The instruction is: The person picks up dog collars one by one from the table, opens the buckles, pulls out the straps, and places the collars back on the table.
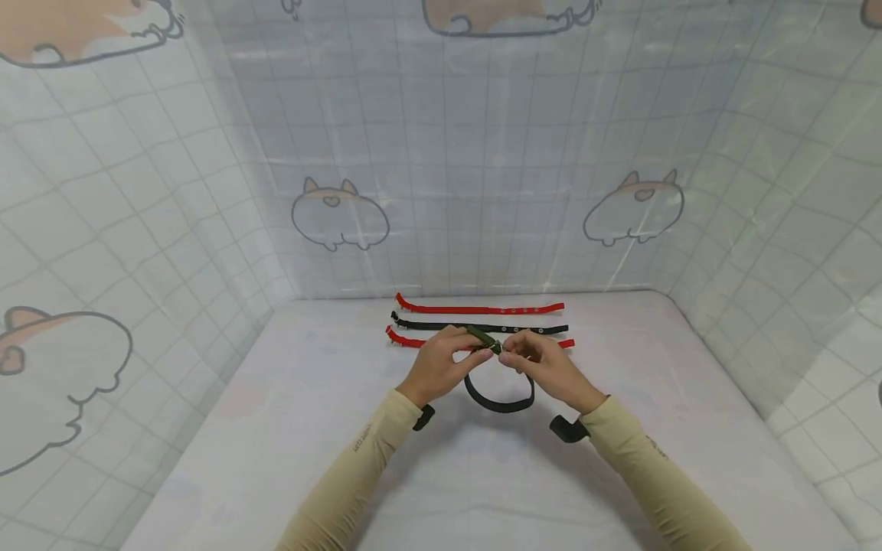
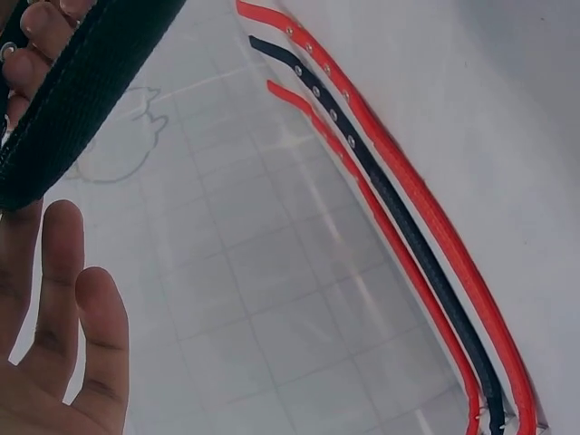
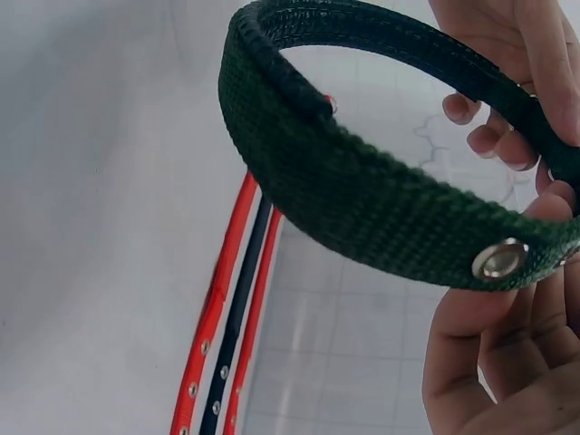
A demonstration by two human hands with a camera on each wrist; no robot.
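A dark green webbing collar (image 1: 499, 405) with a dark lining hangs bent into a loop between both hands, above the table. My left hand (image 1: 441, 363) pinches it near the metal buckle at the top of the loop. My right hand (image 1: 547, 367) grips the strap from the other side, thumb and fingers close to a metal eyelet in the right wrist view, where the collar (image 3: 362, 204) shows large. The left wrist view has part of the collar (image 2: 91, 100) and loosely bent left fingers (image 2: 104, 353). Fingers hide most of the buckle.
Behind the hands, a red collar (image 1: 455, 310), a black collar (image 1: 551, 330) and another red collar (image 1: 406, 340) lie stretched side by side on the white table (image 1: 331, 444). Sheeting printed with a grid and cartoon dogs (image 1: 441, 214) walls the back and sides.
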